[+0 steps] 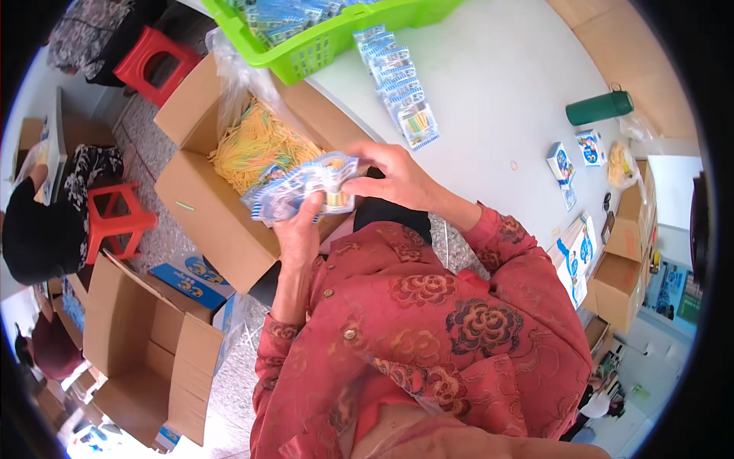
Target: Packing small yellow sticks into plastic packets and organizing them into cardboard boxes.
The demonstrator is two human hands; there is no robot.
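My left hand (300, 233) is closed on a bundle of small clear plastic packets (294, 191) with blue-and-white print. My right hand (394, 176) pinches the right end of the same bundle; its fingertips are partly hidden behind the plastic. Both hands are over the near side of an open cardboard box (202, 206). Inside that box lies a loose heap of thin sticks (260, 145), mostly yellow with some green and orange. A few printed packets rest against the heap, just behind the bundle.
A green basket (306, 61) full of packets stands on the white table (474, 92), beside an overlapping row of packets (397, 84). A green bottle (599, 109) lies farther right. Red stools (122, 218), an open carton (141, 344) and other people (46, 222) are at left.
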